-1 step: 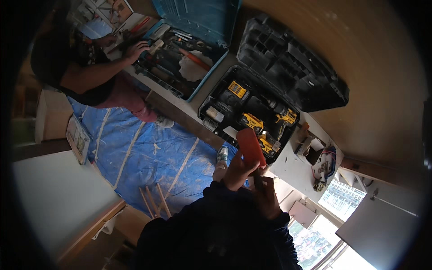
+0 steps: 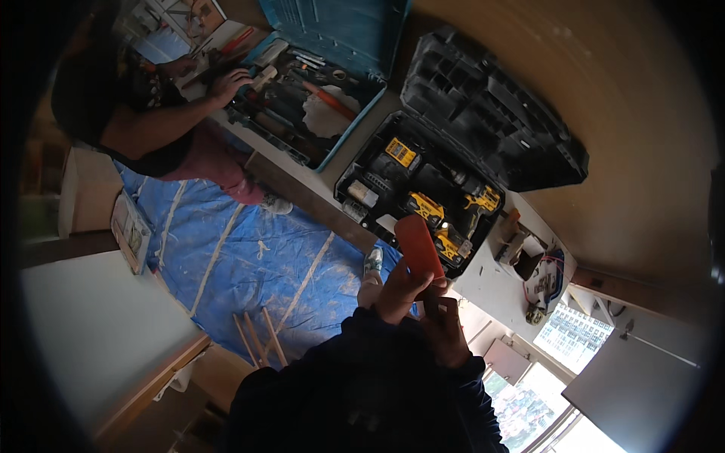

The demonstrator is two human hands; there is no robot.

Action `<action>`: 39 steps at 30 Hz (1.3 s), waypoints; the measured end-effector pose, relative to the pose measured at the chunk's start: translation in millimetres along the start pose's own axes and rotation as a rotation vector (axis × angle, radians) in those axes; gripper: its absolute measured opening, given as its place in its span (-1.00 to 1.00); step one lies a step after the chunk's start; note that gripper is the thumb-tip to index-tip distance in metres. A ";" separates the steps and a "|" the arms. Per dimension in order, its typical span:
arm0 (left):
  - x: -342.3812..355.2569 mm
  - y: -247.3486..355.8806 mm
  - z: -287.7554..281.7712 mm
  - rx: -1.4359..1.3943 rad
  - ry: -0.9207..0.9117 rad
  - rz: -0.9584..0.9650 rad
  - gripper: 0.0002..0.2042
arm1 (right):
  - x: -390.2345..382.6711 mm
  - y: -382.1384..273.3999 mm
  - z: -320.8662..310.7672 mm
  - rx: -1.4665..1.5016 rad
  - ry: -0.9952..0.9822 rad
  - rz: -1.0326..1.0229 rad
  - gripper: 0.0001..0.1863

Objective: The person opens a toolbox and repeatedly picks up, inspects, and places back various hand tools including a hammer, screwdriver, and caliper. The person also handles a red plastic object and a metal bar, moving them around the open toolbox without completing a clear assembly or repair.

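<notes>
In front of my chest, my left hand (image 2: 400, 293) is closed around the lower part of an orange-red, rounded oblong object (image 2: 418, 245); its exact kind does not show. My right hand (image 2: 447, 334) is close beside it, fingers curled at a dark piece (image 2: 433, 303) just below the orange-red object. Shadow hides whether the two pieces are joined. Beyond my hands, a black tool case (image 2: 389, 167) lies open on the bench, holding a yellow-black drill (image 2: 481, 200), a yellow battery-like unit (image 2: 424, 206) and a yellow charger-like block (image 2: 400, 152).
At the left, another person's hand (image 2: 229, 87) reaches over an open teal toolbox (image 2: 355, 130) of hand tools. A small open box (image 2: 526, 257) sits on the bench (image 2: 483, 275) at right. Blue tarp (image 2: 226, 249) covers the floor; wooden sticks (image 2: 260, 340) stand near it.
</notes>
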State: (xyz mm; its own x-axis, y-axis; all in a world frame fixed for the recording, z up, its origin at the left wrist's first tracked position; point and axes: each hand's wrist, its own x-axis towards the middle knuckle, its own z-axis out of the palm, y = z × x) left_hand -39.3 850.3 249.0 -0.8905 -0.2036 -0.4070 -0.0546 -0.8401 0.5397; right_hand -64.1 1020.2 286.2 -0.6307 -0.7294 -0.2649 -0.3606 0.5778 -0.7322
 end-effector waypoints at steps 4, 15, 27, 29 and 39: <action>15.7 15.6 -7.9 -0.082 0.210 0.049 -0.70 | 40.8 -10.1 20.5 0.933 -0.080 0.387 -0.34; 277.8 231.8 -193.3 0.058 0.665 0.607 -0.77 | 50.1 -17.0 -23.4 0.649 0.117 0.429 -0.38; 444.2 315.7 -365.1 1.062 1.033 0.415 -0.58 | 23.8 7.3 -44.4 0.626 0.346 0.754 -0.44; 445.7 318.2 -380.0 1.126 1.014 0.389 -0.58 | 20.4 14.4 -51.0 0.570 0.347 0.709 -0.41; 435.7 331.9 -351.1 1.332 0.966 0.420 -0.56 | -33.4 53.2 -58.6 0.454 0.393 0.827 -0.42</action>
State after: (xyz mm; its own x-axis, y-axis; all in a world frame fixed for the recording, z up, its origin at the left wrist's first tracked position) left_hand -286.8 306.3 -7.9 -0.3893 -0.9175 -0.0812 -0.6652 0.2191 0.7138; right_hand -102.5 1096.8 292.9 -0.7745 0.0538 -0.6302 0.5328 0.5925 -0.6042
